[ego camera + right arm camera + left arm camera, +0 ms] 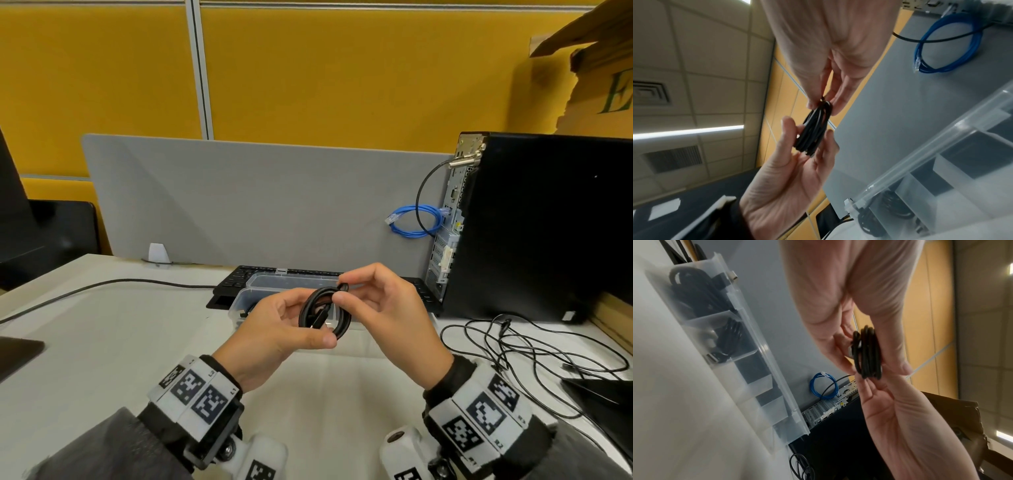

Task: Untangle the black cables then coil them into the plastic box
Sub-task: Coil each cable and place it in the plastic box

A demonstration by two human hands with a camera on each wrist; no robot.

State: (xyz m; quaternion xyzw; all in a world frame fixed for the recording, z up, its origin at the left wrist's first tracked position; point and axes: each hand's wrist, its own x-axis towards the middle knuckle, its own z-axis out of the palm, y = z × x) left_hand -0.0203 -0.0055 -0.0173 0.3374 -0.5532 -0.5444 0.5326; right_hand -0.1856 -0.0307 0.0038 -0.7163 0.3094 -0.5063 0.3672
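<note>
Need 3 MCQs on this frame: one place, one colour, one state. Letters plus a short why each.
1. Where is the plastic box?
A. on the desk in front of the keyboard
B. on top of the computer tower
C. on the floor

2. What colour is the cable looped beside the computer tower?
A. red
B. blue
C. green

3. What state is the black cable in?
A. stretched out straight
B. lying loose in the box
C. wound into a coil, held by both hands

Answers:
1 A: the box sits on the desk, with the keyboard just behind it.
2 B: blue loop hangs at the tower's rear.
3 C: the left hand and right hand pinch the coil above the box.
</note>
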